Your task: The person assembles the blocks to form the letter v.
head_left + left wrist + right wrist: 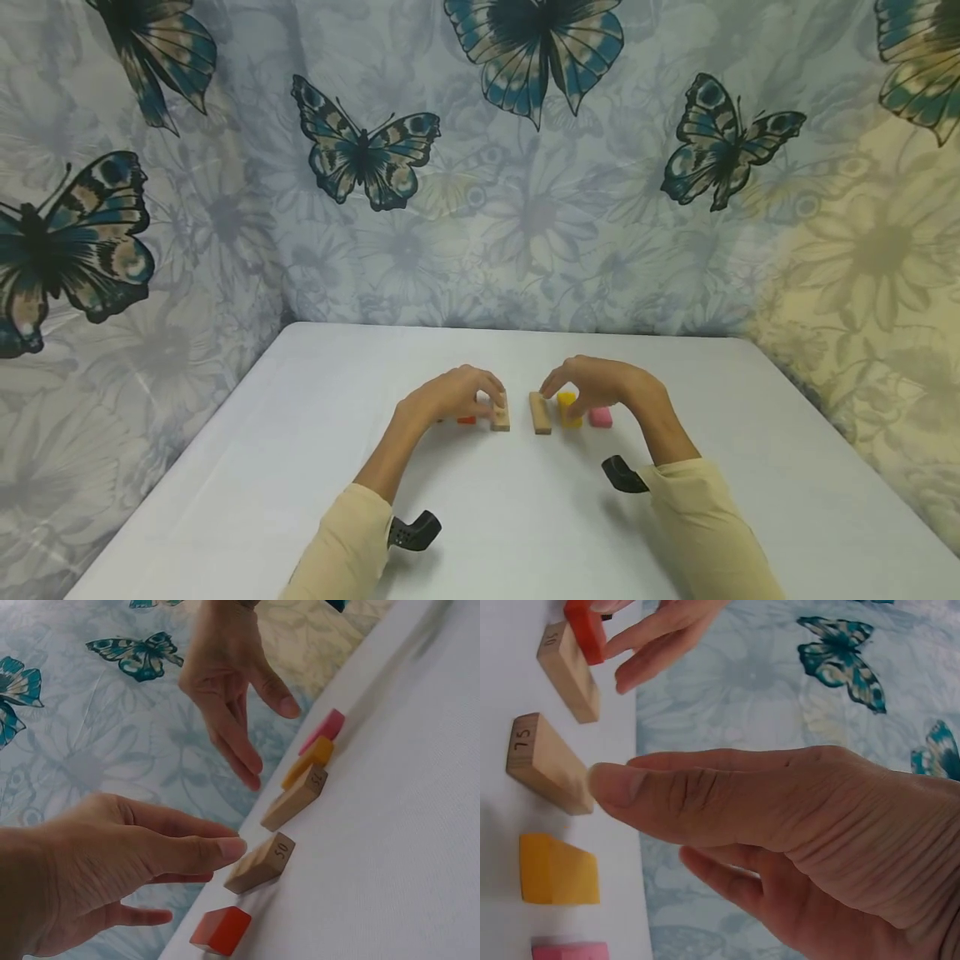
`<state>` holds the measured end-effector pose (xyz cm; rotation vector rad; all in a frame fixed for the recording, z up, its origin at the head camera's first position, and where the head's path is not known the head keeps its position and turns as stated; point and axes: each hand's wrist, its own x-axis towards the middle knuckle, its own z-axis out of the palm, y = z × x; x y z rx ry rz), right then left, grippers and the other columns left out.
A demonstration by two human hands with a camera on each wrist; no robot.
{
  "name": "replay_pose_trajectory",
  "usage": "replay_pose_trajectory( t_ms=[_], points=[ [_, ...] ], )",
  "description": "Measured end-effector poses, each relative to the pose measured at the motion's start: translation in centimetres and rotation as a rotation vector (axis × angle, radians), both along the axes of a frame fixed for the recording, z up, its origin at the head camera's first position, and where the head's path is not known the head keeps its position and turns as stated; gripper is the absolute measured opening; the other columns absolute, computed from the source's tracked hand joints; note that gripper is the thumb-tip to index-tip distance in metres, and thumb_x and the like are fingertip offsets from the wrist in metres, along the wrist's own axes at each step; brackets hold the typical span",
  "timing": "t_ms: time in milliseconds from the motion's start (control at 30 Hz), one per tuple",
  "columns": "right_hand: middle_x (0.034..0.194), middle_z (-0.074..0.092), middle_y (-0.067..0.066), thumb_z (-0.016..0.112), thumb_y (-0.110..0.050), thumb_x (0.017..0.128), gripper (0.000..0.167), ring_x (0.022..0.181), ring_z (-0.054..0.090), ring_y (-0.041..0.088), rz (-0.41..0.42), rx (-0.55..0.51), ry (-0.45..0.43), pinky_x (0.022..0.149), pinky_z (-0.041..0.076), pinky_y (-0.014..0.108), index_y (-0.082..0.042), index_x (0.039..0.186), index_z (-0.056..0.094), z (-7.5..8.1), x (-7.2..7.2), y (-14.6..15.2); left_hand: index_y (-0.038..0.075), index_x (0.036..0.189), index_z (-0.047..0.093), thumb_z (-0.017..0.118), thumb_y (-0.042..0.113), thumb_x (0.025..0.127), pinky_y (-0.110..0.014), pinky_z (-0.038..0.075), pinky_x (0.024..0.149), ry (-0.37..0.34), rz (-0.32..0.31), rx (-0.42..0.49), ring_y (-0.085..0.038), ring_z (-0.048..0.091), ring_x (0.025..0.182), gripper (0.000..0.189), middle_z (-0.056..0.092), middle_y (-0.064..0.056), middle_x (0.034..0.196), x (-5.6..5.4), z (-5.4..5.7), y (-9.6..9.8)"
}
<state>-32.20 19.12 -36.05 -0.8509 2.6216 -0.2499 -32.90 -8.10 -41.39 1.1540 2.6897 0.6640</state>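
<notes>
My left hand (453, 393) hovers at a wooden block (259, 864) marked 50, its thumb tip overlapping the block's edge in the left wrist view; nothing is gripped. To its left lies a red block (221, 930), partly hidden by the hand in the head view. My right hand (603, 382), fingers loosely spread, hangs above a wooden block (549, 763) marked 75 and a yellow block (559, 870). In the left wrist view a gap shows between this hand and the blocks. A pink block (600, 417) ends the row on the right.
The blocks stand in a row on a white table (510, 517), toward its far side. Behind and beside the table hangs a butterfly-patterned cloth (540, 233). Black wrist-worn devices (416, 532) stick out from both sleeves.
</notes>
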Motion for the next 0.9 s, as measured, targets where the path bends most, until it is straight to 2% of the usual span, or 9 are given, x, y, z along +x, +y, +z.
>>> replay_pose_trajectory(
  t_ms=[133,233,400,633,767,900],
  points=[
    [0.150,0.063,0.000,0.081,-0.005,0.087,0.049,0.147,0.051,0.034,0.003,0.019,-0.043,0.114,0.050,0.055,-0.017,0.133,0.073,-0.5,0.1,-0.2,0.011,0.111,0.083,0.080,0.014,0.092,-0.041,0.053,0.113,-0.027,-0.026,0.005,-0.025,0.065,0.133,0.019,0.071,-0.005,0.138,-0.3,-0.4,0.2],
    [0.156,0.057,0.003,0.084,-0.010,0.087,0.050,0.149,0.047,0.036,0.028,0.034,-0.049,0.117,0.047,0.057,-0.018,0.134,0.073,-0.7,0.1,-0.4,0.012,0.108,0.084,0.081,0.015,0.091,-0.038,0.055,0.110,-0.030,-0.032,0.008,-0.024,0.066,0.133,0.018,0.071,-0.005,0.138,-0.3,-0.6,0.3],
    [0.162,0.050,0.005,0.090,-0.022,0.083,0.049,0.154,0.040,0.037,0.038,0.070,-0.086,0.122,0.040,0.060,-0.021,0.129,0.076,-1.3,0.0,-0.8,0.013,0.111,0.083,0.081,0.014,0.091,-0.038,0.054,0.111,-0.043,0.006,-0.022,-0.025,0.063,0.136,0.020,0.070,-0.004,0.141,-0.2,-0.7,0.3],
    [0.165,0.046,0.005,0.089,-0.024,0.084,0.054,0.155,0.038,0.037,0.044,0.137,-0.114,0.121,0.042,0.057,-0.022,0.135,0.072,-1.1,0.2,-1.3,0.016,0.110,0.084,0.081,0.016,0.091,-0.038,0.053,0.112,0.000,0.009,-0.053,-0.024,0.063,0.136,0.020,0.071,-0.001,0.139,-0.5,-0.9,0.5],
    [0.166,0.045,0.006,0.088,-0.022,0.085,0.055,0.156,0.037,0.037,0.059,0.143,-0.121,0.121,0.043,0.057,-0.021,0.137,0.071,-1.0,0.3,-1.4,0.017,0.109,0.084,0.082,0.016,0.090,-0.036,0.056,0.107,0.004,0.018,-0.064,-0.023,0.064,0.134,0.019,0.072,0.001,0.136,-0.4,-0.9,0.7],
    [0.166,0.044,0.007,0.087,-0.021,0.086,0.055,0.156,0.037,0.037,0.056,0.148,-0.125,0.120,0.043,0.056,-0.019,0.138,0.070,-1.1,0.5,-1.5,0.016,0.108,0.084,0.082,0.016,0.089,-0.037,0.054,0.110,0.027,0.000,-0.084,-0.022,0.065,0.131,0.019,0.074,0.000,0.132,-0.4,-0.9,0.8]
  ],
)
